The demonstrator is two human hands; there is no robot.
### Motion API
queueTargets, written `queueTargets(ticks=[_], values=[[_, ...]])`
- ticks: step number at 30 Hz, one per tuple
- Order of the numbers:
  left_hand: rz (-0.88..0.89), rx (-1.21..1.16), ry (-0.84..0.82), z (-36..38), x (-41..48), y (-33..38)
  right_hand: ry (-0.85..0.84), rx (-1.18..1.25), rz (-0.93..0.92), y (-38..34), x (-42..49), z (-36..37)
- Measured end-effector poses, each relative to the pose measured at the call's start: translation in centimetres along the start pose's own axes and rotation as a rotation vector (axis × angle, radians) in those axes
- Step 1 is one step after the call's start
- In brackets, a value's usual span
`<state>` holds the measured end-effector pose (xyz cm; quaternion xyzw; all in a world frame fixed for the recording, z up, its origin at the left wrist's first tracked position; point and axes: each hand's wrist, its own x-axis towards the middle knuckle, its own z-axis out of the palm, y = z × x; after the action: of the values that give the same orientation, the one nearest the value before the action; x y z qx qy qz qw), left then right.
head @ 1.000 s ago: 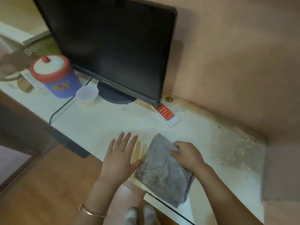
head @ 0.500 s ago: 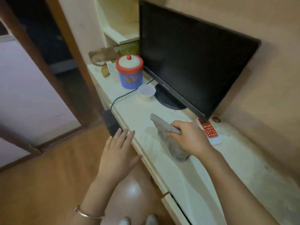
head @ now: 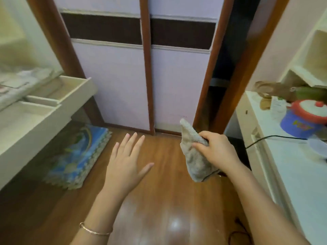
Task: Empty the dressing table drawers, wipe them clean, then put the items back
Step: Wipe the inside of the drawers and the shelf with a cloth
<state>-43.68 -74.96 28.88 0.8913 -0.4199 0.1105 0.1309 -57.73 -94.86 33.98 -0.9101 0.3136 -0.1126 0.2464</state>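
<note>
My right hand point(head: 216, 151) grips a grey cloth point(head: 192, 161) and holds it in the air above the wooden floor; the cloth hangs down from my fingers. Left of it, my left hand point(head: 126, 161) hovers over the floor with its fingers spread, holding nothing. At the far left, two cream drawers point(head: 58, 101) of the dressing table stand pulled out, and their visible insides look bare. Items lie blurred on the surface above them.
A white desk point(head: 290, 167) runs along the right, carrying a blue tub with a red lid point(head: 304, 117), a small clear cup point(head: 316, 145) and a black cable point(head: 276, 137). Sliding wardrobe doors point(head: 146, 71) stand ahead. A blue foam mat point(head: 77, 154) lies under the drawers.
My view has swung left from the desk towards the wardrobe and the drawers. My right hand has lifted the cloth off the desk. My left hand has come away from the desk edge.
</note>
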Motion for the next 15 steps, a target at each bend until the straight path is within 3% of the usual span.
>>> queueTargets(ticks=[7,15], values=[[-0.304,0.111,0.040,-6.2,-7.2,-19.4,-0.179,0.054,-0.279,-19.4,3.7,11.5],[-0.687,0.177,0.130,-11.1,-15.1,-32.8,-0.399,0.136,-0.637,-37.7,5.8,22.4]])
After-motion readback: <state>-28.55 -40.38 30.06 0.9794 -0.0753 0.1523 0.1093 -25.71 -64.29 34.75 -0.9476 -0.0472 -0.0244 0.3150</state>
